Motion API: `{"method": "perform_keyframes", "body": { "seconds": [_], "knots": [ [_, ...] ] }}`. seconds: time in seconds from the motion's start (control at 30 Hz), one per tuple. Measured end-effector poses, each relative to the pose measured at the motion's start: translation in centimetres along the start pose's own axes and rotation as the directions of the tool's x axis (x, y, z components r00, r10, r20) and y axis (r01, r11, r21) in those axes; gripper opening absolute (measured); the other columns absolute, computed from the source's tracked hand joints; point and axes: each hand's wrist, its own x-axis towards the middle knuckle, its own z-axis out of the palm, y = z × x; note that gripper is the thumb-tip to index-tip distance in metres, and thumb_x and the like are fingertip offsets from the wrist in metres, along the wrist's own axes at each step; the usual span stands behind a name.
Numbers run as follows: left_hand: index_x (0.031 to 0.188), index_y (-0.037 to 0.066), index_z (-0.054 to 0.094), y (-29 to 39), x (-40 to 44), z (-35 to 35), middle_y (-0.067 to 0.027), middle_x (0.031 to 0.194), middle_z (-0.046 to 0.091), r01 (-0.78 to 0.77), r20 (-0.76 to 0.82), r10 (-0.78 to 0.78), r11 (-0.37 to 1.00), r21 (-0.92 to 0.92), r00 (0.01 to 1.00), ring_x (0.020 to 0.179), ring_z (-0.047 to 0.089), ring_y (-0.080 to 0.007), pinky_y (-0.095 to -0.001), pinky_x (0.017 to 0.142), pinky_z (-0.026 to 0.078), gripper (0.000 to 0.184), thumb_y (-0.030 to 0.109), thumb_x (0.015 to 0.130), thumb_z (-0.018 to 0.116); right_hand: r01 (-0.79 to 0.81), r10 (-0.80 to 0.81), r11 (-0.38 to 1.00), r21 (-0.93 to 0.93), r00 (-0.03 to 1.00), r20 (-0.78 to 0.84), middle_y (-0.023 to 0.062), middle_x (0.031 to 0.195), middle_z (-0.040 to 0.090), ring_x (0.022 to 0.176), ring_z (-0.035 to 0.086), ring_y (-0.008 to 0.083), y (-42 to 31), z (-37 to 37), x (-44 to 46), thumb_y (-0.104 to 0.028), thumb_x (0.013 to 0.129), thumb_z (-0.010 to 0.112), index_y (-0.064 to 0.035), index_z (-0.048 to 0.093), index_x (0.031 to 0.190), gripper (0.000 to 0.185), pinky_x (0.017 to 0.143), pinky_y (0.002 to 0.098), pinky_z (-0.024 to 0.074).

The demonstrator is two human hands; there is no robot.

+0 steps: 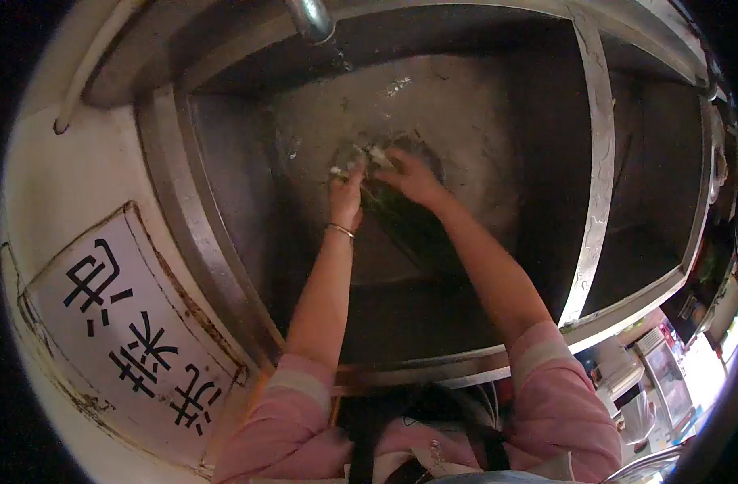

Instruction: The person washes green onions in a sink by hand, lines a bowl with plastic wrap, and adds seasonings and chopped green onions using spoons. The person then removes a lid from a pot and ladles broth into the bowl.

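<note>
Both of my hands are over the basin of a metal sink (482, 145), below a faucet (311, 19) with water falling from it. Leafy greens (413, 230) with pale stem ends trail down between my forearms. My left hand (347, 194), with a bracelet at the wrist, is wrapped round the greens near their white ends. My right hand (411, 179) is bent over the pale stems just beside it, its fingers closed on them. Its fingertips are slightly blurred.
A metal divider (595, 161) separates a second basin (651, 177) on the right. A sign with black characters (135, 339) is on the white surface at left. Plastic containers (667, 379) stand at the lower right, beyond the sink edge.
</note>
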Motion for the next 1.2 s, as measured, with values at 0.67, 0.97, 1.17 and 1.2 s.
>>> {"method": "perform_keyframes", "body": {
  "seconds": [0.67, 0.97, 1.17, 1.2],
  "knots": [
    [0.128, 0.009, 0.043, 1.8, 0.9, 0.8, -0.0087, 0.13, 0.047, 0.333, 0.432, -0.039, 0.703, -0.629, 0.901, 0.121, 0.042, -0.0258, -0.0423, 0.103, 0.029, 0.081, 0.073, 0.08, 0.035, 0.184, -0.165, 0.891, -0.416, 0.983, 0.082, 0.0146, 0.131, 0.046, 0.124, 0.039, 0.0332, -5.2, -0.9, 1.9, -0.026, 0.085, 0.052, -0.0106, 0.05, 0.124, 0.042, 0.104, 0.0487, 0.0287],
    [0.11, 0.002, 0.056, -2.5, -2.3, 1.1, -0.0078, 0.1, 0.061, 0.116, -0.212, -0.243, 0.87, -0.479, 0.947, 0.094, 0.055, -0.0189, -0.0325, 0.084, 0.042, 0.057, 0.053, 0.088, 0.046, -0.167, 0.143, 0.938, -0.303, 0.985, -0.099, 0.0211, 0.128, 0.046, 0.114, 0.044, 0.0425, -2.4, -5.1, -4.5, -0.027, 0.089, 0.052, -0.0089, 0.039, 0.132, 0.048, 0.098, 0.0479, 0.0347],
    [0.109, -0.007, 0.054, -5.6, -2.1, 3.0, -0.0189, 0.1, 0.062, -0.122, -0.213, 0.235, 0.89, 0.438, 0.948, 0.087, 0.059, -0.0276, -0.0363, 0.077, 0.044, 0.047, 0.037, 0.092, 0.047, -0.263, 0.247, 0.925, -0.275, 0.965, -0.093, 0.0234, 0.13, 0.042, 0.116, 0.04, 0.0443, -0.4, -2.6, -4.5, -0.03, 0.087, 0.055, -0.0146, 0.032, 0.137, 0.057, 0.1, 0.0503, 0.0321],
    [0.109, -0.006, 0.054, -7.6, -0.4, 2.7, -0.0206, 0.099, 0.061, -0.22, -0.277, 0.37, 0.864, 0.452, 0.887, 0.088, 0.059, -0.0288, -0.0371, 0.076, 0.044, 0.047, 0.037, 0.092, 0.045, -0.26, 0.244, 0.926, -0.273, 0.965, -0.092, 0.0234, 0.13, 0.042, 0.116, 0.04, 0.0443, -0.6, -2.1, -4.5, -0.03, 0.087, 0.055, -0.0146, 0.032, 0.137, 0.057, 0.1, 0.0503, 0.0321]
  ]
}}
